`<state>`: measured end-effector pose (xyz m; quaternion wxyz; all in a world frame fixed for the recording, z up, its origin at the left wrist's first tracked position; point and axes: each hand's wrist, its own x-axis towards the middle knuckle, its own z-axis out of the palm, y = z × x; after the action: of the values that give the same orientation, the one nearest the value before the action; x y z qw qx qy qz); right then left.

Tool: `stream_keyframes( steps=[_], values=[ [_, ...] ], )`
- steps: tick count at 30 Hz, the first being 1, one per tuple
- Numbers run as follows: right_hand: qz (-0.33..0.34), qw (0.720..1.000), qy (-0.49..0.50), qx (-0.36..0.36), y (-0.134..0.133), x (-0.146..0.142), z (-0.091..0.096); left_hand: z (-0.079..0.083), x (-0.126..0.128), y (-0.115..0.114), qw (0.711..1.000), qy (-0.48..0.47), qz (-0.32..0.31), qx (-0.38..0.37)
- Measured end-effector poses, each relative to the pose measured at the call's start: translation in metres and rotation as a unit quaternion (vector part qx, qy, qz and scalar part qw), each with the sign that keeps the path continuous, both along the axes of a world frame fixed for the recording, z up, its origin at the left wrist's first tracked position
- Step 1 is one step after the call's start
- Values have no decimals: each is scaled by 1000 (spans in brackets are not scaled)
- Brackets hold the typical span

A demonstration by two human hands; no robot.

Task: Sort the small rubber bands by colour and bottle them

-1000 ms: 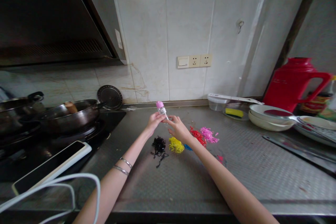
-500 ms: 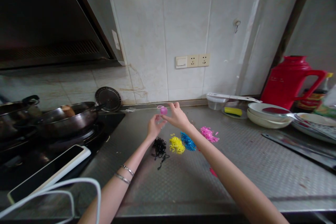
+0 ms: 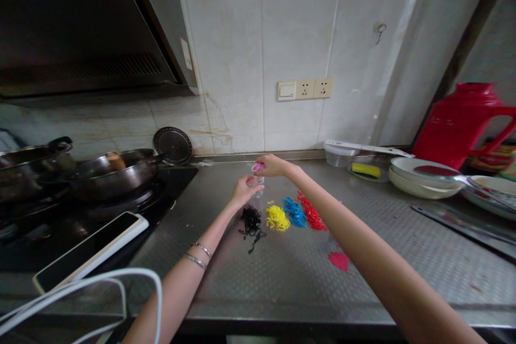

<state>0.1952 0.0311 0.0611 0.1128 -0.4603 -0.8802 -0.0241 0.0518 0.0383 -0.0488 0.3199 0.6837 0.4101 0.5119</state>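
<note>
My left hand (image 3: 244, 190) is closed around a small clear plastic jar (image 3: 258, 192) near the back of the counter. Just above the jar, my right hand (image 3: 273, 165) pinches a pink-purple lid (image 3: 258, 167), tilted at the jar's mouth; whether the two touch I cannot tell. In front of my hands lie loose piles of small stringy bands: a black pile (image 3: 251, 220), a yellow pile (image 3: 277, 218), a blue pile (image 3: 294, 212) and a red pile (image 3: 312, 212). My right forearm hides most of the pink pile.
A red heart-shaped piece (image 3: 338, 260) lies beside my right forearm. At left are a pan (image 3: 116, 174) on the stove and a white-edged device (image 3: 92, 250) with a white cable (image 3: 133, 274). At right are a yellow sponge (image 3: 366, 170), bowls (image 3: 419, 185), a knife (image 3: 455, 231) and a red thermos (image 3: 455, 126).
My right hand has drawn the lid up off the jar and tipped it. The view has shifted slightly left, and the red pile and heart-shaped piece have come into fuller view.
</note>
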Motion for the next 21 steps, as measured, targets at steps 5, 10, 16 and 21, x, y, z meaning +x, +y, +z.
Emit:
stream_keyframes(
  steps=[5, 10, 16, 21],
  values=[
    [42, 997, 67, 1, -4, -8, -5, -3, 1, -1, 1000, 19, 0, -17],
    [-94, 989, 89, 74, -6, -20, -17, -2, 5, -2, 1000, 11, 12, -9],
    [-147, 988, -44, 13, -7, -17, -5, -2, 4, -2, 1000, -1, 15, 4],
    [-51, 997, -58, 3, -2, -10, 4, -3, 4, -1, 1000, -21, 13, -15]
  ],
)
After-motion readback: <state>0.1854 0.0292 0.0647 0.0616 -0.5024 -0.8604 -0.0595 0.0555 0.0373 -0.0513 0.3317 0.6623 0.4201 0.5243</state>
